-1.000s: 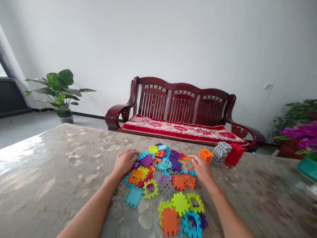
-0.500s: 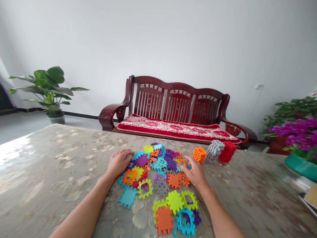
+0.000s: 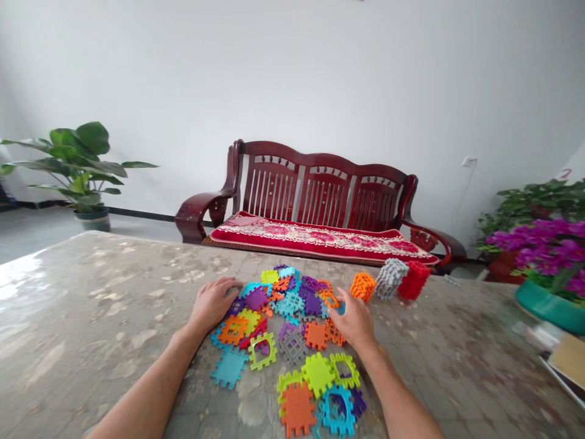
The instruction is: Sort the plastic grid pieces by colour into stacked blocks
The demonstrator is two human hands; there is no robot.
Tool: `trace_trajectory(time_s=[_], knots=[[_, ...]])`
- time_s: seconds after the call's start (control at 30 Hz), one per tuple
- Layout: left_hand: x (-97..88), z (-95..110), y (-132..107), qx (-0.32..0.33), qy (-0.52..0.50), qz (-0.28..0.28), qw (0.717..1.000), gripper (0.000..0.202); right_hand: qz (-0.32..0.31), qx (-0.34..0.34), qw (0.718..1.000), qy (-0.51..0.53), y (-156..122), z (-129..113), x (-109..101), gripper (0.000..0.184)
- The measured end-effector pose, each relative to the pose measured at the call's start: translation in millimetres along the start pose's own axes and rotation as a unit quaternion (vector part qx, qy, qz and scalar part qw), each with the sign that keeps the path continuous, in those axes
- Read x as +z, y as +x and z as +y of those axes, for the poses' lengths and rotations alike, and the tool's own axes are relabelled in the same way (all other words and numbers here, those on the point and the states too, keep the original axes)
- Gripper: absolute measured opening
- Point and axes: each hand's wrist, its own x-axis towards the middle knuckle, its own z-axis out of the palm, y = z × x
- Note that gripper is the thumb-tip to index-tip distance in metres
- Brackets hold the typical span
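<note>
A pile of plastic interlocking tiles (image 3: pixel 289 303) in orange, blue, purple, lime, grey and red lies spread on the table between my hands. At the pile's left edge rests my left hand (image 3: pixel 212 303), fingers stretched out and nothing held. On the right side my right hand (image 3: pixel 353 318) is open, thumb and fingers apart, beside an orange window tile (image 3: pixel 336 332) and touching or just over the pile's edge. Nearer to me lie a lime tile (image 3: pixel 319 374), an orange tile (image 3: pixel 297 407) and a blue frame tile (image 3: pixel 337 410), partly overlapping.
Beyond my right hand stand an orange stack of tiles (image 3: pixel 363 286), a grey stack (image 3: pixel 390 279) and a red stack (image 3: pixel 414 280). A teal flowerpot (image 3: pixel 551 308) sits at the table's right. Behind the patterned table (image 3: pixel 137 317) is a wooden bench (image 3: pixel 322 183).
The whole view has shifted slightly, so everything appears a little further left. Both hands keep almost the same place beside the pile, and the tiles look unmoved.
</note>
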Motion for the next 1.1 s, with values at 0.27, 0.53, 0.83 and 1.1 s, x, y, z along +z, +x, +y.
trace_trajectory(time_s=[0.27,0.53,0.83,1.1], knots=[[1.0,-0.7,0.2,-0.002,0.001,-0.007,1.000,0.038,0.030,0.007,0.999,0.017,0.7,-2.4,6.2,0.056],[-0.4,-0.1,0.3,-0.002,0.007,-0.010,1.000,0.038,0.035,-0.001,0.998,0.046,0.5,0.2,7.3,0.058],[-0.6,-0.4,1.0,-0.002,0.008,-0.012,1.000,0.040,0.102,-0.032,0.992,0.071,1.1,4.9,15.7,0.059],[2.9,-5.2,1.6,0.005,0.002,0.004,1.000,0.039,0.286,-0.035,0.955,0.066,23.4,29.3,-7.1,0.053]])
